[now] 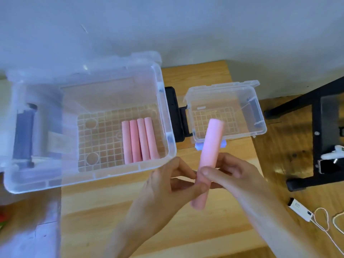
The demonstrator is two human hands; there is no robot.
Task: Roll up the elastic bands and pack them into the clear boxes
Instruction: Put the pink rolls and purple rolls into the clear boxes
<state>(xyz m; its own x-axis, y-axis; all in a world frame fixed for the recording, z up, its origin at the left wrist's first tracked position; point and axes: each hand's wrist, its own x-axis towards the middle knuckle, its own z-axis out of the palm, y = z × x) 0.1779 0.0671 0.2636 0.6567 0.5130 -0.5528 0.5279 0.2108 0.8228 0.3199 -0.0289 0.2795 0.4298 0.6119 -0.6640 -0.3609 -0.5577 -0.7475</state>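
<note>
My left hand (pixel 167 181) and right hand (pixel 229 175) both pinch a rolled pink elastic band (pixel 209 157) above the wooden worktop (pixel 115 211), before two clear plastic boxes (pixel 163 101).

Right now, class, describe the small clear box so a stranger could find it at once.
On the wooden table stand two open clear boxes. The small box is the right one, beyond the held pink roll. Unlike the big box, it holds no rolls.

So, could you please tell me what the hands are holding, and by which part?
Both hands, left hand and right hand, pinch one rolled pink band around its lower middle; both ends stick out free.
</note>
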